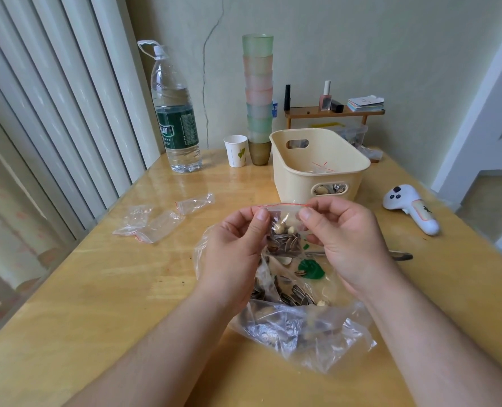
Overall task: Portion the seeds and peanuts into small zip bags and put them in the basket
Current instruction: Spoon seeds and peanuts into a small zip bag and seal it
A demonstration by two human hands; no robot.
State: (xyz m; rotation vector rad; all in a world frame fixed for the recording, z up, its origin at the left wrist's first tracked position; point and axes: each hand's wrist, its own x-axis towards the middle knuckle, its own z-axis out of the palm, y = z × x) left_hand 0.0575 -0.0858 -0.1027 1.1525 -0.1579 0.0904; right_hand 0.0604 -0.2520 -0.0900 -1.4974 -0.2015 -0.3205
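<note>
A small zip bag (283, 239) with a red seal line hangs upright above the table, holding sunflower seeds and a few peanuts. My left hand (238, 248) pinches its top left corner and my right hand (346, 233) pinches its top right corner. Beneath my hands lies a large clear plastic bag (299, 324) spread open, with more seeds and peanuts in it. The cream basket (299, 160) stands just beyond, with filled bags visible through its front handle slot. Three empty small zip bags (152, 221) lie to the left on the wooden table (111, 289).
A large water bottle (174, 113), a paper cup (235, 150) and a tall stack of coloured cups (258, 95) stand at the back. A white controller (409, 208) lies at right. A small shelf (335, 111) with cosmetics sits behind the basket. Something metal (401, 255) lies by my right wrist.
</note>
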